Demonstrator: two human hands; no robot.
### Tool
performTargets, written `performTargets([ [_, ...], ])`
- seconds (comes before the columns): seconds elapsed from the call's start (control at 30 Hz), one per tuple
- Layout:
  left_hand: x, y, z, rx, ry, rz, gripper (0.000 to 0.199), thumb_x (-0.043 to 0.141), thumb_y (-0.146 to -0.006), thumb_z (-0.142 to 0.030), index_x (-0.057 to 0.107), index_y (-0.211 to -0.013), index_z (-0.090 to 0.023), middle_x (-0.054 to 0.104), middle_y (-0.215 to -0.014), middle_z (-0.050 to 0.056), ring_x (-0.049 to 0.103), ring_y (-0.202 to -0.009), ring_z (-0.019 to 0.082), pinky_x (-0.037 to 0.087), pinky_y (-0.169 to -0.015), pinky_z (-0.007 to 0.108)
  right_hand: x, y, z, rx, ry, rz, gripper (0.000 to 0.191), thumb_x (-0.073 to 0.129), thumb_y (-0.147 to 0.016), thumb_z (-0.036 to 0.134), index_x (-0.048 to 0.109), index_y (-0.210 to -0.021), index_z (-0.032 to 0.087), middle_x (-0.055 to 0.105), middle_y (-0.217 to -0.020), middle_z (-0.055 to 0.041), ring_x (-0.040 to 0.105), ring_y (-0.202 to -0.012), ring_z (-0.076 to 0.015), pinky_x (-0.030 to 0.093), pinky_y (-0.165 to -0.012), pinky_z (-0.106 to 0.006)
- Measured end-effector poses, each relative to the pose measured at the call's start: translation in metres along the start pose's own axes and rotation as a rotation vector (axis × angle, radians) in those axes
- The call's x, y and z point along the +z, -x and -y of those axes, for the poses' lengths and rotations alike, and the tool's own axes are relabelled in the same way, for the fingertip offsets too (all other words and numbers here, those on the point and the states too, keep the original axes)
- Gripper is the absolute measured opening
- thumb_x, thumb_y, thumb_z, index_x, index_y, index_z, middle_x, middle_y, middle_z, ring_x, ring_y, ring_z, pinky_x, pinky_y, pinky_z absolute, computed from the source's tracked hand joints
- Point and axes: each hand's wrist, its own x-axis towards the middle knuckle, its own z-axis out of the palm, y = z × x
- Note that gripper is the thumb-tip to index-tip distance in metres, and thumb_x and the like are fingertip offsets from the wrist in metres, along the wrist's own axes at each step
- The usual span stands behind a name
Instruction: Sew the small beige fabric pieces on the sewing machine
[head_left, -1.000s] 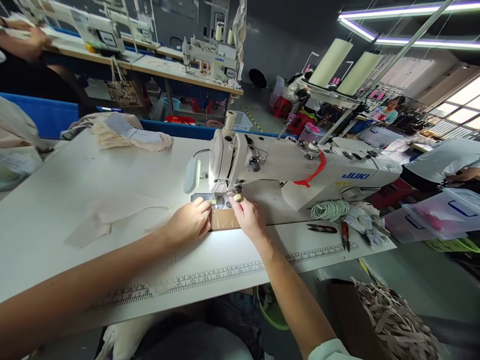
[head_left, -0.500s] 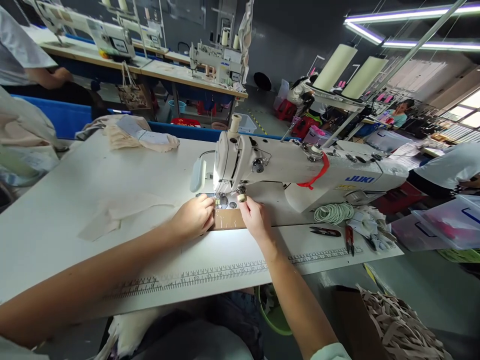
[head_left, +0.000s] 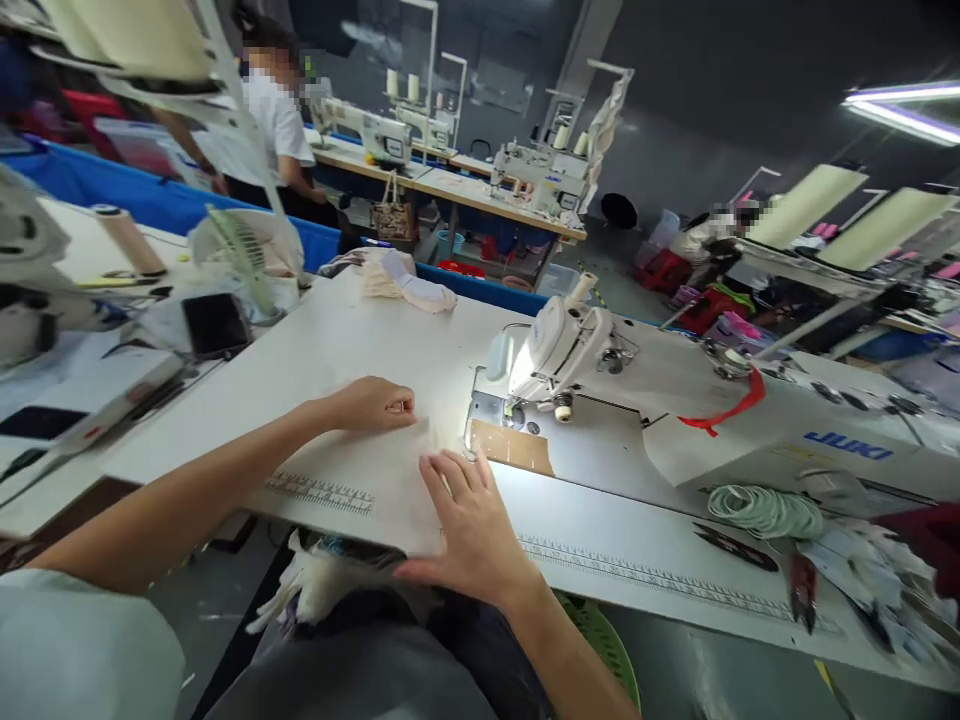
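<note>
A thin, pale piece of fabric (head_left: 401, 480) lies across the front of the white sewing table (head_left: 322, 350), blurred and covering part of the printed ruler. My left hand (head_left: 371, 404) is closed at the fabric's far edge, fingers curled in a pinch. Nearer the table's front edge, my right hand (head_left: 476, 520) rests over the fabric with fingers stretched and thumb spread. Just beyond it stands the sewing machine (head_left: 562, 350), its lamp lit over the needle plate (head_left: 487, 408). A brown guide piece (head_left: 510, 445) lies beside the needle area.
At right are a coil of pale green cord (head_left: 765, 512), thread snips (head_left: 802, 590) and fabric scraps (head_left: 862, 570). A stack of cut fabric (head_left: 409, 280) lies at the back. On the left are a phone (head_left: 215, 325) and a small fan (head_left: 247, 260). A co-worker (head_left: 277, 130) sits beyond.
Both hands have left the needle area and come left and nearer to me. My right hand has let go of the machine's knob and spread out. The view has swung left.
</note>
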Motion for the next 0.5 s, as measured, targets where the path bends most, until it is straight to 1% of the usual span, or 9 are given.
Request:
performTargets([
  [0.07,0.003,0.032,0.007,-0.015,0.195,0.045,0.035,0.049,-0.086,-0.053,0.06,-0.082,-0.02,0.052,-0.052,-0.002,0.048,-0.051,0.015,0.033,-0.057,0.027,0.003,0.018,0.011,-0.046,-0.056,-0.128,0.054,0.069,-0.085,0.03,0.058,-0.134,0.01,0.065,-0.117,-0.0161,0.056,-0.11,-0.0342,0.044,-0.103,-0.057],
  [0.1,0.003,0.052,0.011,-0.031,0.337,0.089,0.037,0.051,-0.086,-0.056,0.058,-0.082,-0.02,0.048,-0.048,-0.003,0.043,-0.046,0.014,0.031,-0.053,0.026,0.003,0.028,0.017,-0.062,-0.143,-0.193,0.038,0.061,-0.087,0.019,0.064,-0.124,0.013,0.067,-0.107,-0.0133,0.058,-0.1,-0.0304,0.049,-0.093,-0.049],
  [0.13,0.002,0.073,0.016,-0.052,0.488,0.143,0.04,0.053,-0.085,-0.059,0.056,-0.08,-0.02,0.046,-0.045,-0.004,0.04,-0.043,0.012,0.03,-0.05,0.025,0.003,0.04,0.024,-0.054,-0.284,-0.237,0.029,0.054,-0.089,0.012,0.068,-0.113,0.016,0.068,-0.098,-0.0107,0.058,-0.091,-0.027,0.051,-0.083,-0.042],
  [0.17,0.001,0.096,0.021,-0.078,0.629,0.197,0.042,0.057,-0.085,-0.062,0.054,-0.079,-0.02,0.046,-0.044,-0.005,0.038,-0.04,0.011,0.028,-0.047,0.024,0.003,0.052,0.031,-0.008,-0.473,-0.251,0.023,0.052,-0.09,0.011,0.069,-0.103,0.019,0.068,-0.089,-0.0079,0.058,-0.083,-0.0239,0.05,-0.075,-0.036],
  [0.23,0.001,0.143,0.031,-0.124,0.803,0.284,0.044,0.063,-0.084,-0.061,0.054,-0.078,-0.019,0.047,-0.043,-0.006,0.039,-0.039,0.01,0.029,-0.045,0.021,0.006,0.077,0.043,0.208,-0.928,-0.18,0.012,0.058,-0.094,0.023,0.069,-0.088,0.021,0.065,-0.077,-0.0033,0.056,-0.069,-0.0189,0.045,-0.062,-0.029],
  [0.3,0.009,0.184,0.038,-0.144,0.863,0.34,0.04,0.065,-0.086,-0.057,0.06,-0.081,-0.018,0.049,-0.045,-0.006,0.039,-0.039,0.008,0.03,-0.045,0.019,0.016,0.1,0.05,0.55,-1.325,-0.087,0.024,0.07,-0.089,0.041,0.067,-0.077,0.021,0.061,-0.066,-0.0011,0.052,-0.058,-0.0159,0.042,-0.054,-0.026],
  [0.33,0.017,0.2,0.041,-0.148,0.871,0.36,0.038,0.064,-0.088,-0.054,0.062,-0.082,-0.017,0.05,-0.047,-0.006,0.038,-0.039,0.007,0.03,-0.044,0.018,0.024,0.109,0.051,0.72,-1.449,-0.073,0.031,0.074,-0.084,0.049,0.067,-0.073,0.02,0.062,-0.064,-0.0015,0.053,-0.056,-0.0158,0.043,-0.054,-0.026],
  [0.4,0.044,0.218,0.048,-0.157,0.854,0.363,0.04,0.061,-0.09,-0.054,0.063,-0.08,-0.016,0.053,-0.054,-0.005,0.039,-0.042,0.006,0.031,-0.045,0.017,0.045,0.121,0.049,0.967,-1.529,-0.127,0.041,0.081,-0.07,0.06,0.069,-0.075,0.021,0.067,-0.07,-0.0038,0.06,-0.062,-0.0187,0.05,-0.058,-0.028],
  [0.5,0.101,0.211,0.06,-0.182,0.806,0.295,0.049,0.053,-0.09,-0.063,0.06,-0.077,-0.016,0.059,-0.063,-0.001,0.05,-0.055,0.011,0.041,-0.054,0.02,0.082,0.127,0.037,1.117,-1.441,-0.217,0.054,0.081,-0.06,0.066,0.072,-0.091,0.023,0.074,-0.091,-0.0073,0.07,-0.086,-0.0264,0.058,-0.071,-0.034],
])
